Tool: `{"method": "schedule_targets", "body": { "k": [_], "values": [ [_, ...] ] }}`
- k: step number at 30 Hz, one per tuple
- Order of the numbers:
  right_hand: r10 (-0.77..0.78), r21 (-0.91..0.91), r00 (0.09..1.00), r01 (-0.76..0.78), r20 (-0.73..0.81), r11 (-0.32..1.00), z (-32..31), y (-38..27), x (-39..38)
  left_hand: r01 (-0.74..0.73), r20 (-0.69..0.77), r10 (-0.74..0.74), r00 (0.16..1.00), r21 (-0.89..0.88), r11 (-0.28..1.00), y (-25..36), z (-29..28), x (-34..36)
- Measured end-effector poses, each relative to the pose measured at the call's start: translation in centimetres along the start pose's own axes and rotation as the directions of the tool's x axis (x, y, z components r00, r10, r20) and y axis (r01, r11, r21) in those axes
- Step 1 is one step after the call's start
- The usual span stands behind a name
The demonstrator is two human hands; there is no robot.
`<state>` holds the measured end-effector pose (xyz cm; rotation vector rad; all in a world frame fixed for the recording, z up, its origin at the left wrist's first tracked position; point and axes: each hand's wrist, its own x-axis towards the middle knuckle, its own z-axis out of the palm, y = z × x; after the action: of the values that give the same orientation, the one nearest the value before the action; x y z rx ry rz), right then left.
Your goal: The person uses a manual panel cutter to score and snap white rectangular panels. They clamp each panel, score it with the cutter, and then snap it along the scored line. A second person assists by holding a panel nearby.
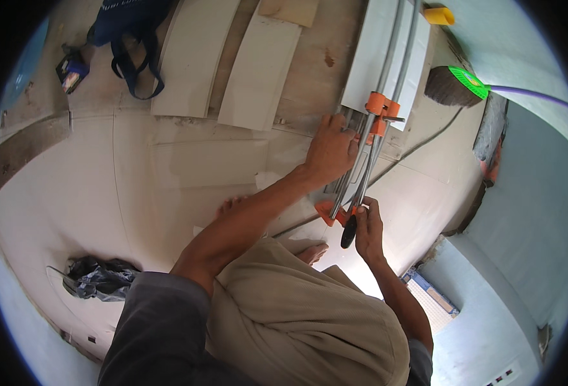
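An orange and steel tile cutter (377,106) lies lengthwise in front of me, a white tile (409,83) under its far part. My left hand (332,145) has its fingers curled on the cutter's metal frame beside the rails, just below the orange carriage. At the near end, my right hand (369,228) holds the cutter by its orange end, next to the black lever grip (349,233). The underside of both hands' grip is hidden.
Cut tile strips (258,74), a dark blue bag (123,26) and a small dark box (72,71) lie ahead. A green broom (460,87) and yellow piece (439,16) are at right, near a cable (419,145). A black plastic bag (100,276) lies left.
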<state>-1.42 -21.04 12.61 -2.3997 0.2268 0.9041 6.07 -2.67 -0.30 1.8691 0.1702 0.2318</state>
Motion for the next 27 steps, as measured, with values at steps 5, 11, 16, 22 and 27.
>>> {"method": "schedule_targets", "body": {
  "k": [5, 11, 16, 22, 27],
  "values": [
    [-0.026, -0.2, 1.0, 0.022, -0.016, 0.98, 1.2, 0.2, 0.9, 0.037, 0.028, -0.035, 0.999, -0.047, 0.998, -0.2, 0.0, -0.7],
    [0.001, -0.252, 0.998, -0.019, -0.07, 0.968, 2.2, -1.4, 1.2, 0.059, 0.043, -0.056, 0.998, -0.088, 0.994, -0.4, -0.4, -0.7],
    [0.052, -0.28, 0.998, -0.057, -0.026, 0.958, 1.8, -1.9, 1.3, 0.015, 0.055, -0.012, 0.998, -0.062, 0.998, -0.8, -0.5, -0.7],
    [0.044, -0.306, 0.997, -0.06, -0.06, 0.95, 2.1, -2.5, 1.4, 0.014, 0.116, -0.005, 0.993, -0.078, 0.997, -0.8, -1.1, -0.7],
    [0.054, -0.337, 0.981, -0.115, -0.186, 0.934, 3.4, -3.0, 0.9, 0.035, 0.167, -0.025, 0.986, -0.055, 0.998, -0.5, -0.7, -0.5]
  ]
}}
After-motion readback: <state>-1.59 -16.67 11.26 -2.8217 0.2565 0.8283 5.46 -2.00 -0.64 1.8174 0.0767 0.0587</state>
